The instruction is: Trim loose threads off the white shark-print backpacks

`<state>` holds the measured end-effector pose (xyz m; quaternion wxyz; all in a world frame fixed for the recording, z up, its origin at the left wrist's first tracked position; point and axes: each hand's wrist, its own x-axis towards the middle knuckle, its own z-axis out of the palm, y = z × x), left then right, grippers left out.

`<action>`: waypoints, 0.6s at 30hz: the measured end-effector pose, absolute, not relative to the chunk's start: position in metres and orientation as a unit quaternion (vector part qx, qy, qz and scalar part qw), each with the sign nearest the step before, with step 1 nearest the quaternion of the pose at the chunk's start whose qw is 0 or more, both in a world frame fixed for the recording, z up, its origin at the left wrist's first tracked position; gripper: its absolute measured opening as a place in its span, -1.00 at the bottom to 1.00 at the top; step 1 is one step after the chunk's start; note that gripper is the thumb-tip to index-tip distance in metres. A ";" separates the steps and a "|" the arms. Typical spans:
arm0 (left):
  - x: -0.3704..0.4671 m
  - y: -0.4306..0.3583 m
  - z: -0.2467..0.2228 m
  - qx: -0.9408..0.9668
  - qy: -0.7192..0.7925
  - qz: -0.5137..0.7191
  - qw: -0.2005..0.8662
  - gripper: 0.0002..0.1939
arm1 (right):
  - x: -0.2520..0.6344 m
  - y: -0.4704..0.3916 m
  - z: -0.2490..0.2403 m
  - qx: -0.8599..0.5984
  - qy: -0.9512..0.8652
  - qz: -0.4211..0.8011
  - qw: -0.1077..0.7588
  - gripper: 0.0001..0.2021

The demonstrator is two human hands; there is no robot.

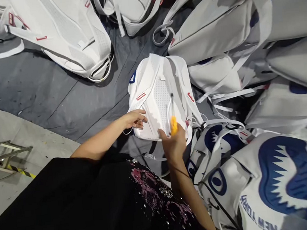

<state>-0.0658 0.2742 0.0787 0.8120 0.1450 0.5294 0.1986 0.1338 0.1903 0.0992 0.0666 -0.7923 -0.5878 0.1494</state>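
A small white backpack (153, 108) lies at the middle of the dark sheet (60, 98), its straps and padded back facing up; what is inside is hidden. At its near left edge is the left hand (137, 119), fingers loosely curled and partly open, gripping nothing. At its near edge, the right hand (173, 142) has its fingers closed around the handle of a yellow-handled tool (173, 125), the thin shaft pointing to the far side over the bag. To the far left lies a larger white backpack (73, 32), its contents also out of sight. Pale bags (215, 27) crowd the far right. On the near right, a printed bag (290, 178) shows a blue toothed mouth.
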 end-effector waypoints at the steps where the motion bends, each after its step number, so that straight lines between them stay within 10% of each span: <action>1: -0.065 0.272 0.083 0.163 0.524 0.195 0.813 -0.46 | 0.119 0.204 0.096 -0.792 -0.593 0.140 0.043 -0.22; 5: -0.060 0.262 0.092 0.293 0.534 0.157 0.777 -0.44 | 0.081 0.234 0.085 -0.732 -0.656 0.165 -0.080 -0.36; 18: -0.045 0.283 0.046 0.531 0.636 0.067 0.557 -0.53 | 0.102 0.255 0.073 -0.728 -0.661 0.182 -0.031 -0.57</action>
